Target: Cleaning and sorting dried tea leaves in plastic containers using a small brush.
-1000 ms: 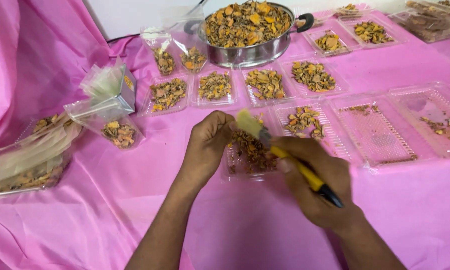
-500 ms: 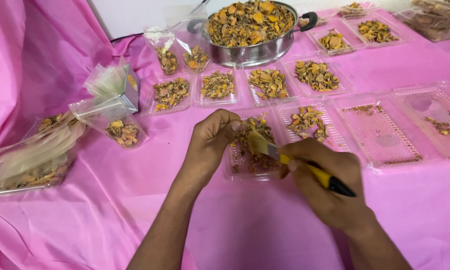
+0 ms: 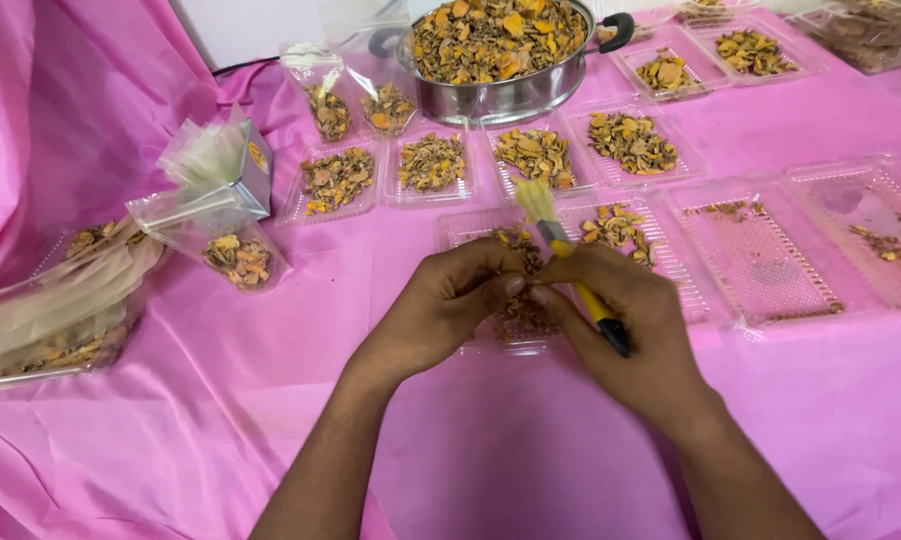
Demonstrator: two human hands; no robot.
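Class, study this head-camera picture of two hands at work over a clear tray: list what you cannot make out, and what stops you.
- What the fingertips pinch: head view, left hand and right hand cover it.
- Middle of the clear tray: hidden under both hands.
- Brush handle: partly inside the right grip.
- Steel pot: far rim cut by the top edge.
- Flat bags at left: contents blurred behind plastic.

One pan, heaped with dried pieces. One brush. Two hands. Clear trays: ten or so, the far ones cut off. Three filled bags, plus one bundle of empty ones.
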